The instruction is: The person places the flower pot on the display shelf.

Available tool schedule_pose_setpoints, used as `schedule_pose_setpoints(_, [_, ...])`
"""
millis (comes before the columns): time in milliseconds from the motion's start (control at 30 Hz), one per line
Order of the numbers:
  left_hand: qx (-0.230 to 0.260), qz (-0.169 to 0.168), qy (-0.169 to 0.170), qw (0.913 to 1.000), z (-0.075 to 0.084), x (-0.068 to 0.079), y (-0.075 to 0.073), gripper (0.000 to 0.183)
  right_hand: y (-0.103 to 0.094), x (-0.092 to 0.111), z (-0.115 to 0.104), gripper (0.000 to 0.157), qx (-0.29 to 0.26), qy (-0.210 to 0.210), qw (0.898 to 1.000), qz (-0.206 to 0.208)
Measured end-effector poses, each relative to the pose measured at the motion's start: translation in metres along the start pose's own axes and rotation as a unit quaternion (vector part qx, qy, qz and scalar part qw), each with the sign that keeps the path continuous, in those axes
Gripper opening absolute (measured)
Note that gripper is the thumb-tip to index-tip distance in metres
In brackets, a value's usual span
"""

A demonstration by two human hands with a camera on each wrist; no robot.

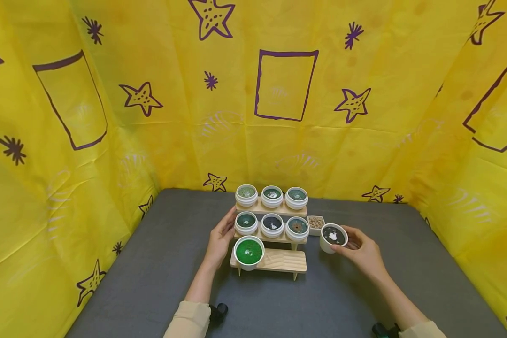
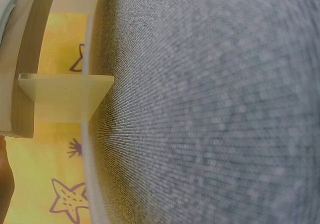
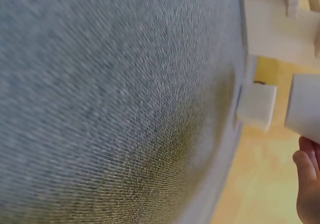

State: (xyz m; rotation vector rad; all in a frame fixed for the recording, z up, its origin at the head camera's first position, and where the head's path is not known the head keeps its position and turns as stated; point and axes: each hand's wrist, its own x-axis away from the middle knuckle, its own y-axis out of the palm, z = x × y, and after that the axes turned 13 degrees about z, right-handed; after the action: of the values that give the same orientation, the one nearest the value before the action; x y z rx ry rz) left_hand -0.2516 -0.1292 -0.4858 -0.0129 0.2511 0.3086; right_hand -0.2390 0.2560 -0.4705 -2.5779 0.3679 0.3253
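Note:
My right hand (image 1: 361, 251) holds a white cup (image 1: 326, 245) with dark filling and a white patch on top, thumb at the near side. It is off to the right of a three-tier wooden stand (image 1: 280, 260). In the right wrist view, the cup (image 3: 306, 106) is raised above the grey surface. My left hand (image 1: 220, 240) is at the stand's left side, its fingers reaching along the middle tier's end. A white cup of bright green filling (image 1: 249, 252) sits at the left of the lowest tier. White jars with dark green, black and teal fillings (image 1: 272, 223) line the two upper tiers.
A small square white dish (image 1: 316, 224) of tan bits stands right of the stand, behind the held cup. Grey cloth (image 1: 152, 281) covers the table. Yellow drapes with purple drawings (image 1: 279, 155) enclose the back and both sides.

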Motion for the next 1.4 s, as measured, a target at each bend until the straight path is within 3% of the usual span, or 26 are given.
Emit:
schedule_pose_setpoints(633, [-0.004, 0.002, 0.000, 1.0000, 0.003, 0.000, 0.001, 0.061, -0.001, 0.028, -0.019, 0.063, -0.045, -0.025, 0.998, -0.036])
schedule_pose_setpoints(1400, [-0.005, 0.003, 0.008, 1.0000, 0.001, 0.001, 0.000, 0.060, 0.031, 0.043, -0.038, 0.060, -0.090, -0.056, 0.990, -0.098])
